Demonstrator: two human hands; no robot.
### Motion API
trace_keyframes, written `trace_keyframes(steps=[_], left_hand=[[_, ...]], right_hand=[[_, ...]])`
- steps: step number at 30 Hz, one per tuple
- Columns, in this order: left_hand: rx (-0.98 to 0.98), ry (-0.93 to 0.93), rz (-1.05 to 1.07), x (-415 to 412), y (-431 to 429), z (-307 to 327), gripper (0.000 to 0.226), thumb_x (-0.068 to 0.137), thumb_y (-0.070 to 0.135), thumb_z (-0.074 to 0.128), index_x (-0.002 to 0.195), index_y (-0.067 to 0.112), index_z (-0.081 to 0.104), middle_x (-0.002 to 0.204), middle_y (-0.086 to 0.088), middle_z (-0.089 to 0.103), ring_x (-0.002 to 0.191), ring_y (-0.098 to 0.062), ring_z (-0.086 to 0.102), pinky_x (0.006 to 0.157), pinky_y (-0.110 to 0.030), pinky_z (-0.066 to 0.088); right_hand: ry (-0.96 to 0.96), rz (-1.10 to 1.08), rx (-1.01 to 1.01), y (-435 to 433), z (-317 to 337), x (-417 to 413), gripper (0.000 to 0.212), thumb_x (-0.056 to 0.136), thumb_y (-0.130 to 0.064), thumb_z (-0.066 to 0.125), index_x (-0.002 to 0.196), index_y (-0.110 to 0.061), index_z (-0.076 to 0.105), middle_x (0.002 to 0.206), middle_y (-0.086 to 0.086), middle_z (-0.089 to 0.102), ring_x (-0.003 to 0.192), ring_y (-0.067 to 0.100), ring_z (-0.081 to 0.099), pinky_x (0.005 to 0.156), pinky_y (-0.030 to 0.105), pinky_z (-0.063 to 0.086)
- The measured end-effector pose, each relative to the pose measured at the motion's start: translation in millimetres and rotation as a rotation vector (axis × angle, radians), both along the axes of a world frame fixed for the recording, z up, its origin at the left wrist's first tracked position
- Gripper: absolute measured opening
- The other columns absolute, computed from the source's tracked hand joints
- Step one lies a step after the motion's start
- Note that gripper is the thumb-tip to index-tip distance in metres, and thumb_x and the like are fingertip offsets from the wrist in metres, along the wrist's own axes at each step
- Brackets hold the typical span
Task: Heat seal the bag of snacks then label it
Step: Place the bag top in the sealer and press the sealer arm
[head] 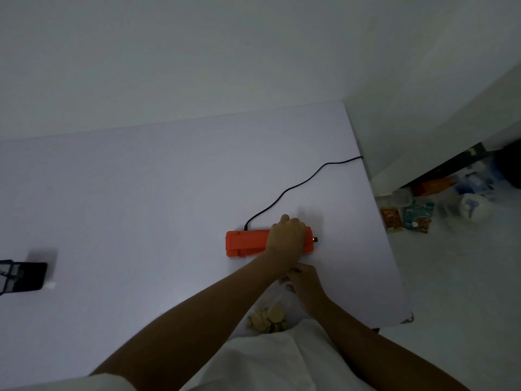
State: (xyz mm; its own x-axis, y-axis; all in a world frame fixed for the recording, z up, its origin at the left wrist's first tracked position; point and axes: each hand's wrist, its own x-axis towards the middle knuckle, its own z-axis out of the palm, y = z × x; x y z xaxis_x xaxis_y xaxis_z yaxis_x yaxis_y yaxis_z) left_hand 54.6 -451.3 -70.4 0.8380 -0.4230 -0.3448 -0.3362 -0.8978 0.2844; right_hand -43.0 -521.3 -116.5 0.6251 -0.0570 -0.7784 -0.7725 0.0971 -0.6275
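An orange heat sealer [245, 243] lies on the white table [141, 207], a small red light [313, 239] glowing at its right end. My left hand [287, 238] lies over the sealer's right half, fingers curled over its far edge, pressing down. A clear bag of pale round snacks [267, 318] lies near the table's front edge, its top running up under the sealer. My right hand [303, 280] pinches the upper part of the bag just in front of the sealer.
A black power cord [296, 186] runs from the sealer's back to the table's right edge. A black mesh holder [21, 276] with a small white item beside it sits at the far left. Packets and bottles [417, 213] lie on the floor at right.
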Motion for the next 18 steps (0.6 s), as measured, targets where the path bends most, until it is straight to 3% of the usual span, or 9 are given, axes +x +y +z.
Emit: trace_keyframes(steps=[11, 18], left_hand=[[-0.014, 0.012, -0.009, 0, 3, 3, 0.02, 0.089, 0.006, 0.058, 0.108, 0.004, 0.065, 0.109, -0.012, 0.062, 0.108, -0.03, 0.05, 0.081, -0.04, 0.046], [-0.075, -0.046, -0.015, -10, 12, 3, 0.026, 0.091, 0.016, 0.058, 0.115, 0.008, 0.062, 0.112, -0.01, 0.062, 0.108, -0.029, 0.05, 0.088, -0.041, 0.042]], right_hand=[[-0.04, 0.026, -0.022, -1, -1, -2, 0.019, 0.09, -0.01, 0.06, 0.076, -0.01, 0.074, 0.075, 0.009, 0.075, 0.069, 0.018, 0.066, 0.064, 0.031, 0.045], [-0.053, 0.01, -0.01, -1, 0, -3, 0.018, 0.088, -0.008, 0.063, 0.075, -0.009, 0.074, 0.072, 0.009, 0.074, 0.066, 0.017, 0.064, 0.06, 0.028, 0.044]])
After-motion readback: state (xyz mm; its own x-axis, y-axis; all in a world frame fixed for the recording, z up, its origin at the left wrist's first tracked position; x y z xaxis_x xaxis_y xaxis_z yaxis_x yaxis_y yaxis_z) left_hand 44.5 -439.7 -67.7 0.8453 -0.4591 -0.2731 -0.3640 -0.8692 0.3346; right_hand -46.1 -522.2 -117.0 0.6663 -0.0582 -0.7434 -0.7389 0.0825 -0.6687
